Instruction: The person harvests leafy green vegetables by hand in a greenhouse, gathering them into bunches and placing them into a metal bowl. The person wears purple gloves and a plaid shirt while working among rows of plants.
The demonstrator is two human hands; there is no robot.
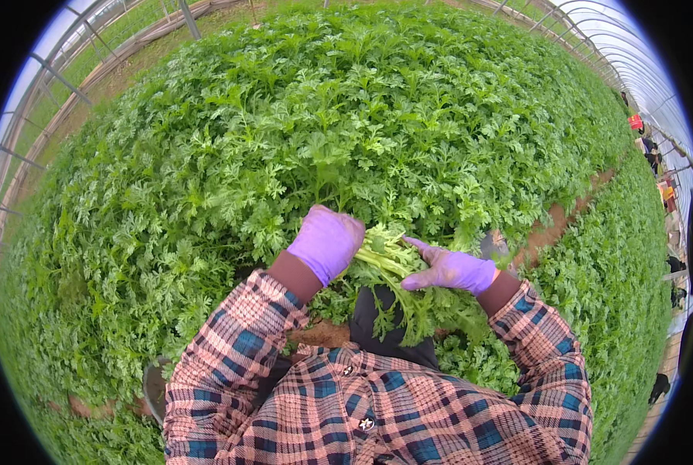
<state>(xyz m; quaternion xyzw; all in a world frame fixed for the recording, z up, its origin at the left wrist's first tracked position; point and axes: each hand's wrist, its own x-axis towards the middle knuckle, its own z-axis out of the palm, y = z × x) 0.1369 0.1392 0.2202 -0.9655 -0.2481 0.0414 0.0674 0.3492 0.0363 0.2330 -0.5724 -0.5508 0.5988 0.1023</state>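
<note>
Both my hands wear thin purple gloves. My left hand (330,241) is closed around the stem end of a bunch of leafy greens (384,264) with lobed leaves, which looks like crown daisy. The pale stems run from that fist to the right, and the leaves hang over my dark trouser leg (375,314). At the right side of the bunch is my right hand (454,270), its thumb and fingers spread apart around the leaves. Whether its palm presses on them is hard to tell. Just beyond my hands stands a dense bed of the same plants (335,133).
A grey bucket-like container (156,386) stands at lower left, partly hidden by my sleeve. A bare soil furrow (547,232) runs up to the right between plant beds. Metal greenhouse hoops (61,75) frame the left side. Red containers (635,122) and dark objects line the far right edge.
</note>
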